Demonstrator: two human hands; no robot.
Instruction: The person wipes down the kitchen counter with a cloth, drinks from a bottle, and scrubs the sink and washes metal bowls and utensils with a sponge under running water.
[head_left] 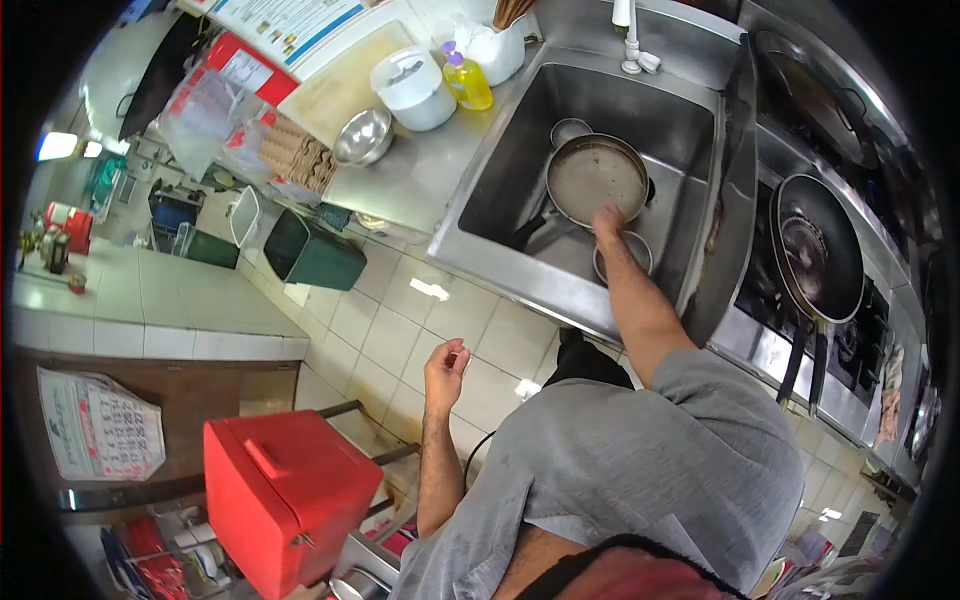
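Inside steel sink (675, 125), round pan (598, 175) sits with murky grey-brown contents, small round dish (571, 130) just beyond it, another round vessel (640, 262) on near side, partly under right forearm. Right hand (607, 218) at pan's near rim, fingertips over inside; cannot tell whether it grips rim or merely touches. Left hand (446, 372) released, fingers loosely curled, held above tiled floor (395, 335), well apart from sink. Yellow soap bottle (468, 84) on counter (405, 170), left of sink. Black frying pan (820, 250) on stove (762, 345), right.
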